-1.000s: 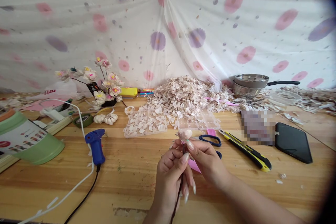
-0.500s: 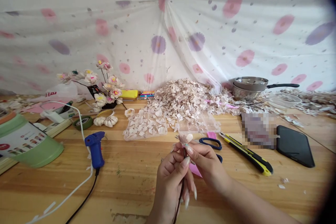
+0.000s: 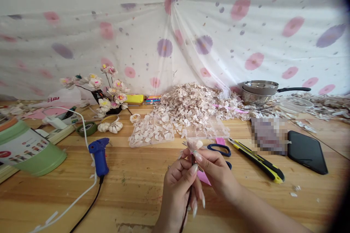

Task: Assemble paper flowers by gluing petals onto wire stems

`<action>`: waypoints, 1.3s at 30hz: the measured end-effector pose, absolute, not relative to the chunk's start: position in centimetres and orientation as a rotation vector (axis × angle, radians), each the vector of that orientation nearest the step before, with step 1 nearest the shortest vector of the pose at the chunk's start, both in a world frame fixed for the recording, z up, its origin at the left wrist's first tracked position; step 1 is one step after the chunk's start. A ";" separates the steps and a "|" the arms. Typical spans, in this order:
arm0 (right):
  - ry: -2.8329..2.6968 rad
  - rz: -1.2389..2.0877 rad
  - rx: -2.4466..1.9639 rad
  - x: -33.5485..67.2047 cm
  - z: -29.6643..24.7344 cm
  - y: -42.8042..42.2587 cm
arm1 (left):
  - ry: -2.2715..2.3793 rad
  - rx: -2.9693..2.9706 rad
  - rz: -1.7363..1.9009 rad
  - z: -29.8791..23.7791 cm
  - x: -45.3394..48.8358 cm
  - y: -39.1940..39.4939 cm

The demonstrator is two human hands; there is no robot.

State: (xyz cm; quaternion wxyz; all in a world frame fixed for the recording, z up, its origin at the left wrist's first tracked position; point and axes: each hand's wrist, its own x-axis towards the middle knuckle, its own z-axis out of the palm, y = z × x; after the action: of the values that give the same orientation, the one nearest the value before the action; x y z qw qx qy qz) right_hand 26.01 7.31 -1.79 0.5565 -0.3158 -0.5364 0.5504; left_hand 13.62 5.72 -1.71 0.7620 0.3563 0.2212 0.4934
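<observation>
Between my hands stands a handmade flower (image 3: 194, 144) with pale petals on a dark stem. My left hand (image 3: 179, 182) is closed round the stem below the bloom. My right hand (image 3: 216, 165) pinches the base of the petals, thumb and fingertips pressed together just under them. Behind my right hand lie scissors (image 3: 219, 149) with dark blue handles, partly hidden. A pink strip (image 3: 203, 177) shows beneath that hand. Beyond the flower are a clear compartment box (image 3: 172, 136) of petals and a large heap of dried petals (image 3: 188, 102).
At left are a blue glue gun (image 3: 98, 156) with its cord, a green pot (image 3: 41, 153), green tape (image 3: 86, 128) and garlic bulbs (image 3: 115, 126). Finished flowers (image 3: 117, 87) stand behind. To the right lie a yellow-black utility knife (image 3: 259, 162), a phone (image 3: 306, 151) and metal pans (image 3: 259, 89).
Both hands keep nearly the same place and grip. The petals at the flower's top look slightly turned, and the view has shifted a little.
</observation>
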 end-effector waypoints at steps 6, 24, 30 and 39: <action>-1.239 1.312 -0.738 26.1 -2.0 7.3 | 0.412 0.811 1.066 -1.8 13.5 5.9; -1.283 1.245 -0.795 25.9 -1.5 7.5 | 0.263 0.709 0.931 -3.1 12.9 7.1; -1.268 1.266 -0.784 26.2 -2.3 7.5 | 0.252 0.658 0.989 -3.1 13.3 6.8; -1.236 1.273 -0.768 26.0 -2.2 7.3 | 0.303 0.728 1.066 -2.9 13.7 6.3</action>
State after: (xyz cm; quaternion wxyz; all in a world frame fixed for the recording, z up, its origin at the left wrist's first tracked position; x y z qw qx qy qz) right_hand 25.96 7.30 -2.16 0.5680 -0.3269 -0.5262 0.5419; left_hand 13.74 6.32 -2.94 0.7882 0.3380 0.1407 0.4947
